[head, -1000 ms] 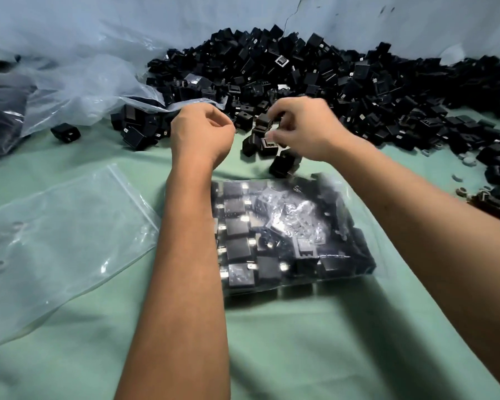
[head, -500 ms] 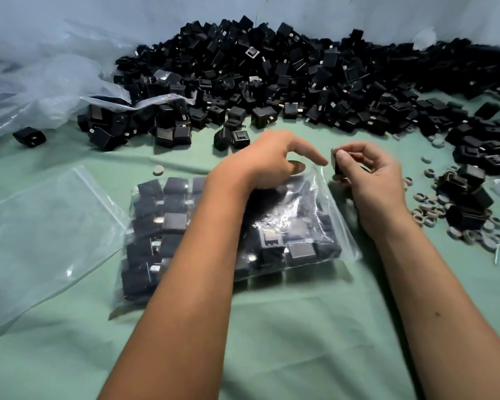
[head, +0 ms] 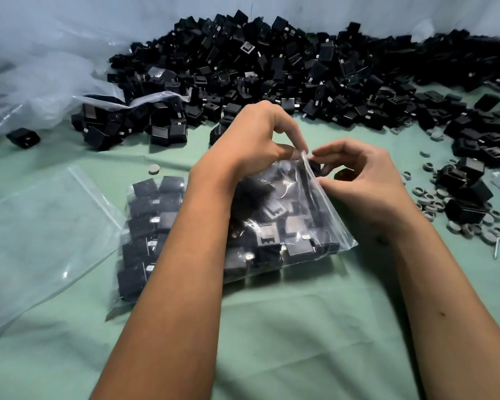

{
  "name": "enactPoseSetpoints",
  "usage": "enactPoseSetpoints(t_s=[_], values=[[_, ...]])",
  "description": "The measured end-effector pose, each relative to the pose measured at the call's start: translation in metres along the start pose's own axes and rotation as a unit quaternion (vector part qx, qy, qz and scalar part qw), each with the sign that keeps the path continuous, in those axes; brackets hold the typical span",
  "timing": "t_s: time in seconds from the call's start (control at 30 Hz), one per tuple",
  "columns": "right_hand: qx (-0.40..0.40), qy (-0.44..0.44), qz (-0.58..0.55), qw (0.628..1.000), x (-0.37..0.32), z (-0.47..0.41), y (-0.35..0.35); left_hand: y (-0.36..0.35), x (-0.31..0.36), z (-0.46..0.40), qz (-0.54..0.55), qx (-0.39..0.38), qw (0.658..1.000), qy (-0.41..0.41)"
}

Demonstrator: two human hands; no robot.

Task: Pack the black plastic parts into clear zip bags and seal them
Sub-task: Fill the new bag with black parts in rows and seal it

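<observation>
The filled zip bag (head: 274,220) is thin clear plastic film, glossy, creased and catching white glints; every place below is told from it. Inside it the black plastic parts (head: 153,226) look matt to satin, smooth-faced, with small bright metal tabs. Behind it the loose heap of parts (head: 286,70) shows the same dark plastic, a few faces shinier. To its left an empty bag (head: 41,232) is the same clear glossy film, lightly wrinkled. Under it the cloth (head: 300,342) is pale green fabric, matt and softly creased. To its right the grey rings (head: 433,203) look dull, and a small screw (head: 497,246) looks like metal.
</observation>
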State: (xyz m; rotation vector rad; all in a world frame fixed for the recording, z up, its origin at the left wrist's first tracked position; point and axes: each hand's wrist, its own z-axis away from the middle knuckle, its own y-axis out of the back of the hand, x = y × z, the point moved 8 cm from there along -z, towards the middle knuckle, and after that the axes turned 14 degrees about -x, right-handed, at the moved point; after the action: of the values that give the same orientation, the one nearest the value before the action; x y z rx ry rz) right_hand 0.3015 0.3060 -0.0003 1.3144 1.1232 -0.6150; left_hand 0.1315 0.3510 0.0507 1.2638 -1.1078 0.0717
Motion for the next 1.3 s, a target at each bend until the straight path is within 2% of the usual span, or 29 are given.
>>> enactPoseSetpoints(t_s=[0.13,0.23,0.37,0.5,0.67,0.87,1.0,1.13,1.2,1.3], values=[[-0.094,0.043,-0.082,0.991,-0.009,0.003,-0.023,-0.001,0.000,-0.002,0.002,0.004,1.000,0.002],[-0.074,0.049,-0.167,0.982,-0.010,0.005,-0.022,0.001,-0.002,-0.001,0.011,0.008,1.000,0.005],[-0.015,0.056,-0.168,0.984,-0.010,0.003,-0.007,0.001,-0.004,-0.001,0.016,0.007,1.000,0.008],[-0.071,0.037,-0.228,0.970,-0.009,0.001,-0.027,0.000,-0.002,-0.002,0.005,0.010,1.000,0.006],[-0.046,0.018,-0.236,0.970,-0.007,0.001,-0.021,0.001,-0.004,-0.001,0.022,0.010,1.000,0.005],[-0.114,0.023,-0.291,0.950,-0.014,-0.001,-0.047,0.001,-0.001,-0.001,-0.003,0.020,1.000,-0.001],[-0.087,0.017,-0.274,0.958,-0.010,-0.001,-0.039,0.001,-0.002,-0.001,0.007,0.027,1.000,0.000],[-0.129,0.023,-0.263,0.956,-0.013,-0.002,-0.056,0.001,-0.003,0.000,-0.007,0.024,1.000,0.005],[-0.098,0.020,-0.292,0.951,-0.012,-0.003,-0.049,0.003,-0.003,0.003,0.012,0.023,1.000,0.010],[0.033,0.000,-0.200,0.979,-0.006,-0.005,-0.016,0.008,-0.008,0.008,0.019,0.017,0.999,0.035]])
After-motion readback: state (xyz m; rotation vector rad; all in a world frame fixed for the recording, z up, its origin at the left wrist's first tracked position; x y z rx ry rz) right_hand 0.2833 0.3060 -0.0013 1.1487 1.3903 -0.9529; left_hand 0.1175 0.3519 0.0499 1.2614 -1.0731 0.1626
